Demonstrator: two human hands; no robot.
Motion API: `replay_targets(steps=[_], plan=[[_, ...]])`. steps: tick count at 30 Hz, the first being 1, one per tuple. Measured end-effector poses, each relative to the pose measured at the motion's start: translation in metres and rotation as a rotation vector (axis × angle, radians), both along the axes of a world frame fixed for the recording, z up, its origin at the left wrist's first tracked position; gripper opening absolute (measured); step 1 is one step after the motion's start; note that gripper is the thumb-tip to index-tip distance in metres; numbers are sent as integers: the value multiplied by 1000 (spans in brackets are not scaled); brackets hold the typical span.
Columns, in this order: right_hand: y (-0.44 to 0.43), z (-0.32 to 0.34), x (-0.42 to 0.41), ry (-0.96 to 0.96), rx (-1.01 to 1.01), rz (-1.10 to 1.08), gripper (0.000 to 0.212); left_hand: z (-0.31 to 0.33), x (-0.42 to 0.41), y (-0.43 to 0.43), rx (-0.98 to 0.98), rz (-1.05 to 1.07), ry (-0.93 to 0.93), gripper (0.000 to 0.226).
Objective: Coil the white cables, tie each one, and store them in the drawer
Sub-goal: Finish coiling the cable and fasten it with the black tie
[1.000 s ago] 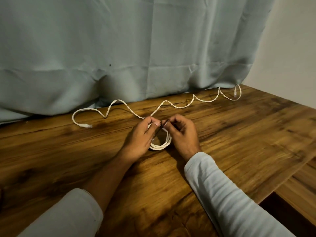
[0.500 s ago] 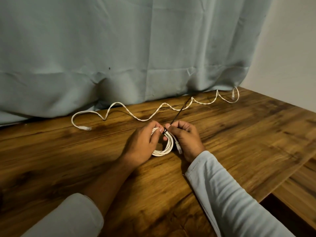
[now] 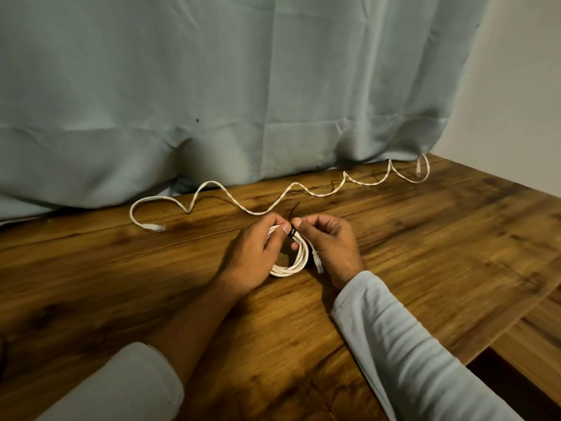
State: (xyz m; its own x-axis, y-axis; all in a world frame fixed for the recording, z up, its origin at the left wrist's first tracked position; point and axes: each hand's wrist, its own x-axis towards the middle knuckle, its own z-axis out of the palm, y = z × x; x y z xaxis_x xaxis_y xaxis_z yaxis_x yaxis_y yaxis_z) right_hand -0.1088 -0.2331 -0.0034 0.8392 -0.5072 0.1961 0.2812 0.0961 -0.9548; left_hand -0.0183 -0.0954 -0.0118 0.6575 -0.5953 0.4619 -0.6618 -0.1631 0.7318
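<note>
Left hand (image 3: 255, 253) and right hand (image 3: 331, 247) pinching a black tie (image 3: 292, 230) on a coiled white cable (image 3: 291, 262), wooden table (image 3: 425, 253), loose wavy cable (image 3: 273, 205) far, pale curtain (image 3: 243, 86) behind

A loose white cable (image 3: 317, 194) snaked across the far desk (image 3: 440, 238), just in front of the curtain (image 3: 243, 86) that closed off the far edge. Bare wood lay open at left and right.
</note>
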Motion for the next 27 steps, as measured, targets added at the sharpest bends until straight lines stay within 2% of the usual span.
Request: replay_targets(steps=[10, 16, 19, 23, 27], plan=[[-5, 2, -6, 100, -301, 13, 16, 0, 3, -1, 3, 29, 71, 11], [0, -7, 2, 84, -179, 69, 24, -1, 4, -1, -34, 8, 89, 12], [-2, -11, 5, 98, -114, 96, 18, -1, 3, -2, -33, 1, 94, 17], [-3, -14, 8, 120, -131, 81, 14, -3, 5, -3, -32, -14, 133, 21], [-5, -16, 9, 133, -207, 72, 13, -5, 8, -5, -41, -16, 185, 13]])
